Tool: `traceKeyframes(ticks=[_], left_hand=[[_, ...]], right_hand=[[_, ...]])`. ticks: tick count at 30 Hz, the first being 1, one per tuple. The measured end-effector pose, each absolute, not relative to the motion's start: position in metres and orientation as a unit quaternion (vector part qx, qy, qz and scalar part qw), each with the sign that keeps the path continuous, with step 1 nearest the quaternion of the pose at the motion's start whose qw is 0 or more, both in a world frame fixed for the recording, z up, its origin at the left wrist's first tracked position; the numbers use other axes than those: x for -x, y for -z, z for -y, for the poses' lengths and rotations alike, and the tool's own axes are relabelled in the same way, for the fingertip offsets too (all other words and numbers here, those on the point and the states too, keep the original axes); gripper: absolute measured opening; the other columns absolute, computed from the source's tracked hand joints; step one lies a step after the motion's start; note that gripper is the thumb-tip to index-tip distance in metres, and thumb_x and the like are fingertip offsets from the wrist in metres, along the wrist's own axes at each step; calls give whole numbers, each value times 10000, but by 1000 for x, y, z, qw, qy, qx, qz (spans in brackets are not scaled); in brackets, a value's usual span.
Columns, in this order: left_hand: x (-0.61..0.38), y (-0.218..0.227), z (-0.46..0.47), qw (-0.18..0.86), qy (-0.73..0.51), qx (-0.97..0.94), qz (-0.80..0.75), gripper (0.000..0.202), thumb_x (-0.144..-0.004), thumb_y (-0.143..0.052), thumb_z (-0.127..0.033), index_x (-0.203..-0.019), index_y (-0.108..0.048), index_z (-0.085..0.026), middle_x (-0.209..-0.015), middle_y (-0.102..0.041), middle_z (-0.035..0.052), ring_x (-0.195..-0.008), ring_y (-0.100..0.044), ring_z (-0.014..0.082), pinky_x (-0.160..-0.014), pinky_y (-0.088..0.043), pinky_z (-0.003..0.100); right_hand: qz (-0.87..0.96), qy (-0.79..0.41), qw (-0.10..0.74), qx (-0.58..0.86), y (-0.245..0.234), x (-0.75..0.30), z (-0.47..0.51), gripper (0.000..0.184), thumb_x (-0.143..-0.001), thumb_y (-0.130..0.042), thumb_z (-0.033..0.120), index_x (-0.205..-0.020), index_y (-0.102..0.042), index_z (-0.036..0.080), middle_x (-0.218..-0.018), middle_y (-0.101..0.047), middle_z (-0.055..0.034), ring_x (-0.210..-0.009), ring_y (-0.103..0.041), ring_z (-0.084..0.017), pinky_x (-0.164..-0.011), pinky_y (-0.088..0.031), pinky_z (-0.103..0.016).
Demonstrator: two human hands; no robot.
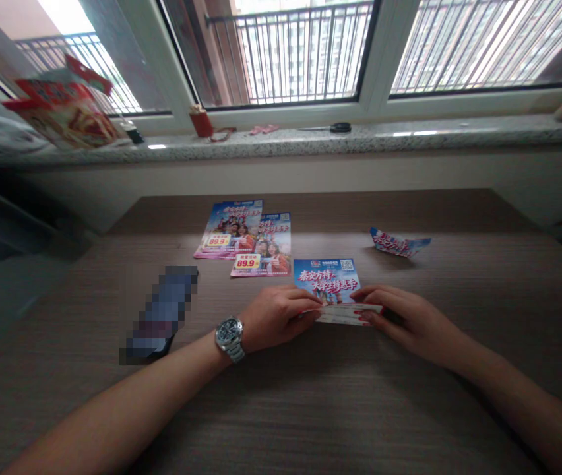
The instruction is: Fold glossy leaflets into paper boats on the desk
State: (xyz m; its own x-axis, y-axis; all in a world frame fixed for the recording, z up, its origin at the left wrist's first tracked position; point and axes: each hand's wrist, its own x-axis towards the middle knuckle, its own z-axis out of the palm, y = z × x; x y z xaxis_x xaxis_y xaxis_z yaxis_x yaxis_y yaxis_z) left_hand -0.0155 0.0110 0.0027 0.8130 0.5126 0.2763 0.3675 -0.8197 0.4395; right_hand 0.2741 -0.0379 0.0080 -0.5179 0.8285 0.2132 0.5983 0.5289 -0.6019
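The flyer (pixel 328 274) is at the counter (pixel 281 409) between the left hand (pixel 274 313) and the right hand (pixel 407 320), its printed face reaching away from the person and its folded near edge running left to right as a pale strip (pixel 338 314), with neither hand clearly nearer. Both hands are nearly closed, thumb and fingers pinching opposite ends of that strip. Beyond the left hand lie overlapping flyers (pixel 226 227), the nearest just beside the held one's far left corner, while a curled folded paper (pixel 398 244) sits beyond the right hand and a pixelated phone-like object (pixel 162 313) lies well left
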Motion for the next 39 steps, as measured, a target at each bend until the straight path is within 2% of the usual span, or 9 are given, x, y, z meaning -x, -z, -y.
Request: traceKeyframes(ticks=[5, 10, 12, 16, 19, 23, 28, 34, 39], left_hand=[[13, 0, -10, 244, -221, -911, -249, 233, -1039, -475, -277, -1101, -681, -186, -1139, -715, 55, -1002, -687, 166, -865, -551, 283], [9, 6, -13, 245, -261, -890, -281, 222, -1011, -514, -238, -1184, -643, -188, -1204, -665, 86, -1052, -663, 181, -928, -564, 325], [7, 7, -14, 230, -261, -890, -295, 269, -989, -547, -229, -1248, -613, -197, -1263, -630, 96, -1105, -643, 195, -968, -557, 354], [6, 10, -17, 183, -222, -904, -318, 516, -924, -655, -278, -1409, -493, -212, -1431, -535, 121, -1289, -546, 261, -1092, -484, 454], [7, 11, -18, 160, -192, -918, -309, 520, -954, -612, -311, -1443, -461, -219, -1502, -481, 119, -1379, -473, 265, -1156, -415, 487], [8, 11, -16, 143, -180, -925, -302, 432, -972, -584, -344, -1385, -529, -229, -1450, -533, 103, -1336, -507, 260, -1141, -423, 490], [9, 8, -16, 134, -173, -927, -303, 463, -949, -625, -357, -1384, -532, -230, -1408, -557, 98, -1264, -535, 272, -1094, -462, 489], [9, 5, -15, 130, -160, -935, -290, 362, -979, -577, -344, -1328, -594, -251, -1354, -580, 95, -1197, -561, 261, -1031, -498, 460], [9, 5, -14, 122, -158, -937, -285, 349, -955, -617, -345, -1292, -627, -254, -1320, -593, 86, -1132, -582, 252, -993, -515, 441]], right_hand=[[808, -248, 266, 463, -5, -269, 38, 176, -994, -507, 313, -1065, -651, 239, -1052, -737, -81, -923, -702, -231, -796, -576, -360], [787, -227, 271, 505, 4, -267, 34, 169, -986, -528, 321, -1052, -653, 229, -970, -732, -73, -840, -693, -231, -747, -568, -359], [788, -221, 269, 508, 7, -266, 32, 162, -987, -534, 325, -1037, -654, 227, -961, -724, -75, -844, -687, -233, -753, -562, -359], [794, -207, 262, 509, 9, -264, 29, 165, -983, -554, 335, -1037, -655, 216, -950, -706, -86, -833, -671, -237, -743, -550, -370], [795, -202, 265, 507, 10, -262, 29, 158, -972, -573, 330, -1045, -661, 220, -964, -697, -88, -844, -668, -236, -744, -554, -368], [802, -184, 278, 495, 13, -262, 28, 184, -955, -599, 318, -1103, -666, 232, -1071, -674, -100, -927, -666, -239, -799, -562, -374], [809, -164, 278, 491, 14, -263, 28, 276, -945, -612, 307, -1210, -648, 242, -1174, -632, -120, -1088, -624, -272, -934, -533, -440], [804, -173, 271, 500, 14, -264, 29, 252, -959, -591, 331, -1181, -652, 230, -1175, -612, -119, -1087, -617, -268, -930, -536, -429], [801, -135, 252, 526, 20, -265, 28, 377, -911, -650, 354, -1258, -605, 215, -1200, -570, -132, -1116, -591, -301, -964, -517, -476]])
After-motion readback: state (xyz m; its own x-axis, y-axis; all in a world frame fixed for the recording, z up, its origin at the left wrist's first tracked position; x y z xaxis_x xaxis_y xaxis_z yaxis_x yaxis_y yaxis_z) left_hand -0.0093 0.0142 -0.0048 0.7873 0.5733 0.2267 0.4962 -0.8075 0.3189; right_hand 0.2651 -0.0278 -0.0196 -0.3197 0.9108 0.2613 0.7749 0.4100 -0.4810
